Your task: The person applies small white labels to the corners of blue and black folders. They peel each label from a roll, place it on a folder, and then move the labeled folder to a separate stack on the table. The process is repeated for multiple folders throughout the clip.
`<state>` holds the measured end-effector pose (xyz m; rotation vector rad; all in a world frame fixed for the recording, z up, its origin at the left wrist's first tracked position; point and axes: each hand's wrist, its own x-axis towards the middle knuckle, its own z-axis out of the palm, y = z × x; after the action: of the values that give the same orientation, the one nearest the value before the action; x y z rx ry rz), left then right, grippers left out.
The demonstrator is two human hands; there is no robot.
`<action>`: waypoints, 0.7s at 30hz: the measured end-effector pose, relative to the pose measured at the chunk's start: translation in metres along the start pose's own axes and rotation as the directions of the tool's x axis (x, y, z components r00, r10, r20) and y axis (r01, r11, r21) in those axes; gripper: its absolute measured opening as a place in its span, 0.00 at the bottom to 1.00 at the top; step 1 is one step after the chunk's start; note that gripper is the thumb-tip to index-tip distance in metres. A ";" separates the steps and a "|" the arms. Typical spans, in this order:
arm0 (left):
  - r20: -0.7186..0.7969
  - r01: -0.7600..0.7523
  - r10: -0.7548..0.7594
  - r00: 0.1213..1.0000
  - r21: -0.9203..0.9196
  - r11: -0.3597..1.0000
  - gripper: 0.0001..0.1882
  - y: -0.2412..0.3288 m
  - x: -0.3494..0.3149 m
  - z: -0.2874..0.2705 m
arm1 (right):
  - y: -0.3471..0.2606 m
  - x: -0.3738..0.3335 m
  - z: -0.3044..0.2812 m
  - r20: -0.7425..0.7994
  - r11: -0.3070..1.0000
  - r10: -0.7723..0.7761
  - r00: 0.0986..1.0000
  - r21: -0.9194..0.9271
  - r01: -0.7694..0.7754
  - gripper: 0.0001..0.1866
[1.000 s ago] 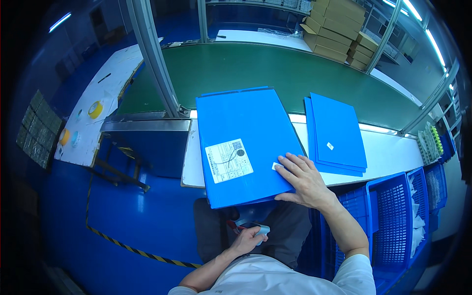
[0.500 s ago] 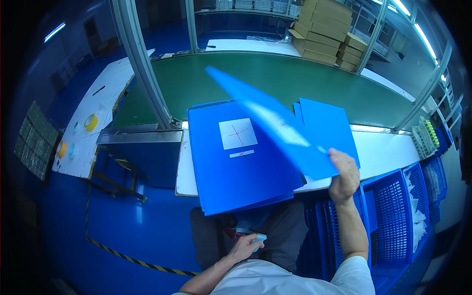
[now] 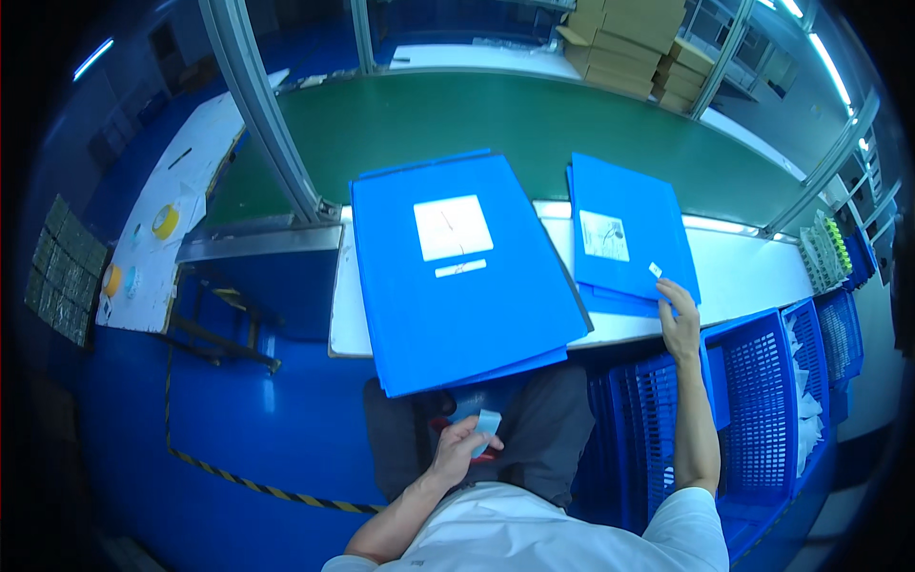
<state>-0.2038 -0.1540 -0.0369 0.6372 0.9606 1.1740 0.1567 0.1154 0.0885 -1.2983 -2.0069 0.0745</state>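
My left hand (image 3: 463,446), over my lap, is closed round a small pale-blue block (image 3: 487,423), whose exact kind I cannot make out. Fingers apart, my right hand (image 3: 679,322) lies on the near right edge of a blue plastic sheet (image 3: 640,205). This sheet tops the right-hand stack and bears a white printed label and a small white sticker (image 3: 655,271) just beyond my fingertips. To its left, a larger stack of blue sheets (image 3: 467,329) overhangs the table's near edge. Its top sheet carries a white label (image 3: 453,229) with pen marks and a narrow white strip.
Both stacks lie on a white table (image 3: 743,276) before a green conveyor belt (image 3: 419,119). Blue perforated baskets (image 3: 758,400) stand at the right. A metal post (image 3: 257,105) rises at the left, beyond it a side table with yellow tape (image 3: 166,221). Cardboard boxes (image 3: 629,38) are stacked behind.
The tilted sheet in my right hand has come down flat on the right-hand stack, and those fingers have loosened. My left hand has turned the pale-blue block more upright.
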 end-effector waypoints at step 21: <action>0.031 -0.064 0.060 0.998 0.154 0.986 0.21 0.024 -0.007 0.012 | -0.200 -0.131 0.094 0.557 0.637 -0.062 0.828 0.661 -0.397 0.14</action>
<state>-0.2054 -0.1530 -0.0089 0.8099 1.0227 1.1509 -0.0243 -0.0574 0.0316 -0.9289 -1.8858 1.3875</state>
